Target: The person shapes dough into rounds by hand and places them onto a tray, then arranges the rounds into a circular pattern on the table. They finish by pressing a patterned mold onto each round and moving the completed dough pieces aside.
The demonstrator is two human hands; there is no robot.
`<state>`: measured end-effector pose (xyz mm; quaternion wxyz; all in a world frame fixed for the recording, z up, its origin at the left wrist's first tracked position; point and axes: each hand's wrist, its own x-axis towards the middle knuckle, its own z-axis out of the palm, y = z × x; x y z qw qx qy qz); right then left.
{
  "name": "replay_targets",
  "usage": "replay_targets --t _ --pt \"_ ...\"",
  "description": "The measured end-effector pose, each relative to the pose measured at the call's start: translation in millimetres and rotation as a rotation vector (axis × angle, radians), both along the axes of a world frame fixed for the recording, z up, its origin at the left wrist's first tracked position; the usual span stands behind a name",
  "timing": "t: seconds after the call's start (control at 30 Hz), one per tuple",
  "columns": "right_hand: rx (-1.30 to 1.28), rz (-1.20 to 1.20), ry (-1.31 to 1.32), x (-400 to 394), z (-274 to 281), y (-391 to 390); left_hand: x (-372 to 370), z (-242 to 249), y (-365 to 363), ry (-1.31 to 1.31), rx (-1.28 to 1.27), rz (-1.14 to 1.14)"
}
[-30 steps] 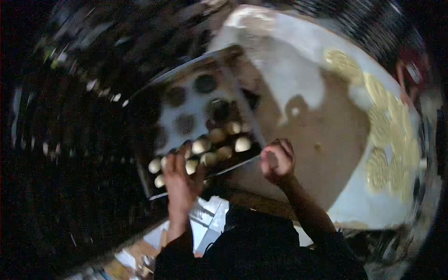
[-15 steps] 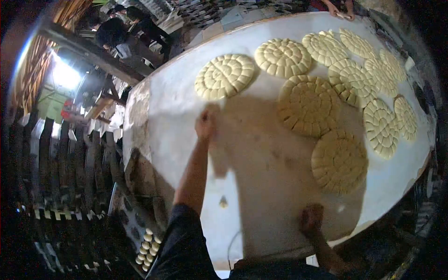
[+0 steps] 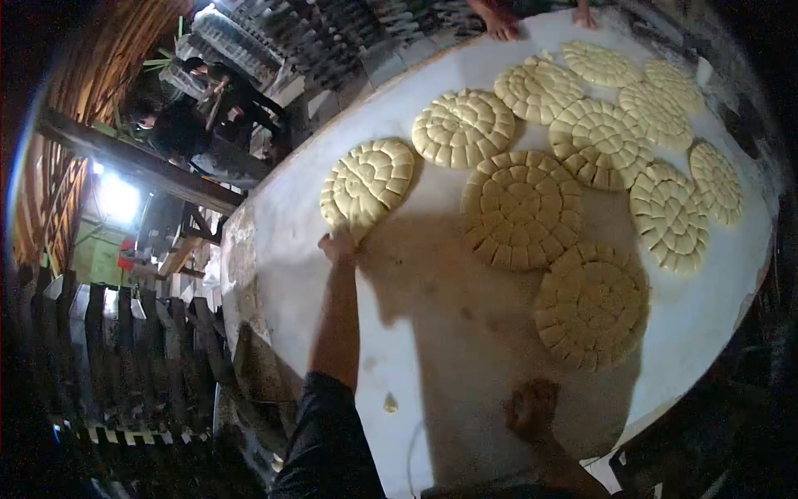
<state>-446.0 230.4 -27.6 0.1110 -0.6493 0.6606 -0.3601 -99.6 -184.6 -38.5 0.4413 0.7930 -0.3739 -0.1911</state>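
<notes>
Several round, flat dough spirals, cut into small segments, lie on the pale table [image 3: 283, 291]. My left hand [image 3: 338, 247] is at the lower edge of the leftmost dough round [image 3: 366, 185], its fingers bent and touching or nearly touching it; whether they grip the edge is unclear. My right hand [image 3: 532, 407] rests in shadow near the table's front, below the shaded lower dough round [image 3: 592, 306], with its fingers curled. Whether it holds anything is too dark to see. A small dough bit [image 3: 390, 403] lies between my arms.
Another person's hands [image 3: 502, 27] are at the table's far edge. Two people [image 3: 235, 96] are at the upper left, beyond a wooden beam [image 3: 141, 162]. Dark slatted stacks [image 3: 133, 349] stand left of the table.
My left hand has moved up to the leftmost dough round. The view has shifted, and the other person's hands at the far edge are now farther apart.
</notes>
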Motion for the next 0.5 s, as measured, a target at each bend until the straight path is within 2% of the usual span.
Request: replay_targets --t 0.1,0.17,0.23,0.27,0.3,0.33,0.4,0.47,0.5 --pt "0.053 -0.01 -0.078 7 -12 1 -5 5 81 -0.155 -0.029 0.024" --pt "-0.129 -0.032 0.003 10 -20 -7 15 -15 119 -0.199 0.045 0.05" --pt "-0.195 -0.054 0.141 13 -19 -10 -5 23 177 -0.014 0.054 0.099" --pt "-0.088 -0.025 0.073 11 -12 -9 -9 36 210 0.082 0.066 0.123" --pt "0.022 -0.001 0.006 10 -6 -8 0 21 231 0.237 -0.038 0.175" --pt "0.023 -0.005 0.0 9 -8 -7 13 -10 244 0.388 -0.145 0.225" --pt "0.108 -0.002 -0.105 12 1 6 26 -25 297 0.704 -0.339 0.147" --pt "0.276 0.012 -0.301 27 15 26 28 -37 358 1.027 -0.522 -0.122" --pt "0.24 0.154 -0.134 44 7 45 26 -36 395 1.145 -0.517 -0.22"
